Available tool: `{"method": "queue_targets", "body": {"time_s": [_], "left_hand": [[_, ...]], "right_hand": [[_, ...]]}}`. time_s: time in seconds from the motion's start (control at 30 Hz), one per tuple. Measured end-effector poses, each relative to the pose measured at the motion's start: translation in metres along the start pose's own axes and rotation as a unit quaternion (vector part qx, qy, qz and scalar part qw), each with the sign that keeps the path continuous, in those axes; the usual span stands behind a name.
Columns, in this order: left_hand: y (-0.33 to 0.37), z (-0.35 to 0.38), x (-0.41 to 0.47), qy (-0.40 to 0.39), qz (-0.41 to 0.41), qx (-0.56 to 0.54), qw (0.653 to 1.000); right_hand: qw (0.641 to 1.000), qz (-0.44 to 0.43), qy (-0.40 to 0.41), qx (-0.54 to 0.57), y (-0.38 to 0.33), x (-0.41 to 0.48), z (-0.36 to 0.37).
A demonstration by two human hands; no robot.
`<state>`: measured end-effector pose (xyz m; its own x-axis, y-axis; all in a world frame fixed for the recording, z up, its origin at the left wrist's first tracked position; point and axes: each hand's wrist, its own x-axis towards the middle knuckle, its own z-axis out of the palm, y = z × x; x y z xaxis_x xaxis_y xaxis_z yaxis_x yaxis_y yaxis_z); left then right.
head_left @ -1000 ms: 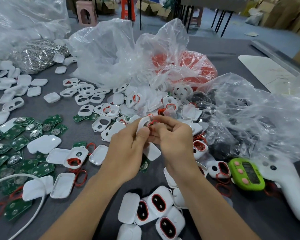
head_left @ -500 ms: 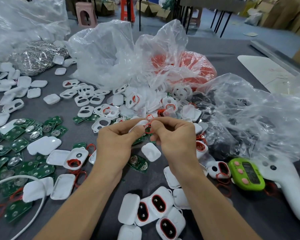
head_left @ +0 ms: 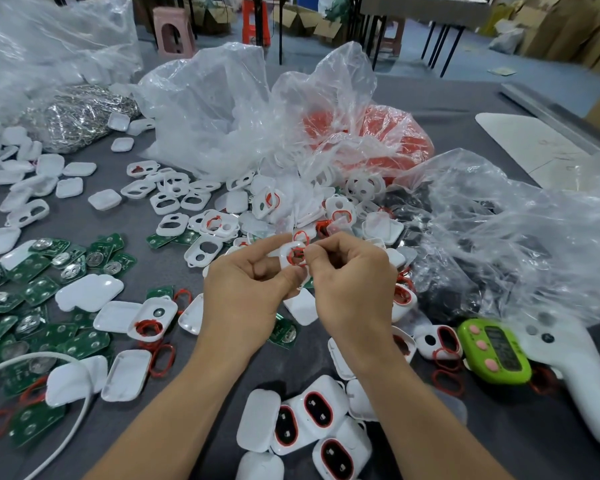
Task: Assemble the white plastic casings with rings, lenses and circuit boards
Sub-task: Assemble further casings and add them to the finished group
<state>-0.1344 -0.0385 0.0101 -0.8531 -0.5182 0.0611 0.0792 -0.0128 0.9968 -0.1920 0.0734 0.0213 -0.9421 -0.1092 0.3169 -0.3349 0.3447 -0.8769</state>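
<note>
My left hand grips a white plastic casing above the middle of the grey table. My right hand pinches a red ring against the casing's opening. Loose white casings lie heaped just beyond my hands. Green circuit boards are spread at the left. Several assembled casings with red-ringed dark lenses sit near the front edge. Loose red rings lie on the table left of my forearms.
Clear plastic bags stand at the back, one holding red rings. A crumpled bag covers the right side. A green timer and a white handle-shaped device lie at the right. A white cable curves at the lower left.
Both hands have lifted slightly with the casing. The casing has turned so that its opening with the red ring now faces me.
</note>
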Motion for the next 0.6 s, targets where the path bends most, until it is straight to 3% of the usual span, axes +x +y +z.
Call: {"method": "queue_targets", "body": {"time_s": [0.3, 0.6], "left_hand": [[0.0040, 0.0019, -0.0029, 0.005, -0.013, -0.002, 1.000], [0.0071, 0.0036, -0.0026, 0.009, -0.077, -0.089, 0.993]], "right_hand": [[0.999, -0.040, 0.021, -0.019, 0.0002, -0.0046, 0.0012], [1.000, -0.007, 0.010, 0.007, 0.0059, 0.0013, 0.0023]]}}
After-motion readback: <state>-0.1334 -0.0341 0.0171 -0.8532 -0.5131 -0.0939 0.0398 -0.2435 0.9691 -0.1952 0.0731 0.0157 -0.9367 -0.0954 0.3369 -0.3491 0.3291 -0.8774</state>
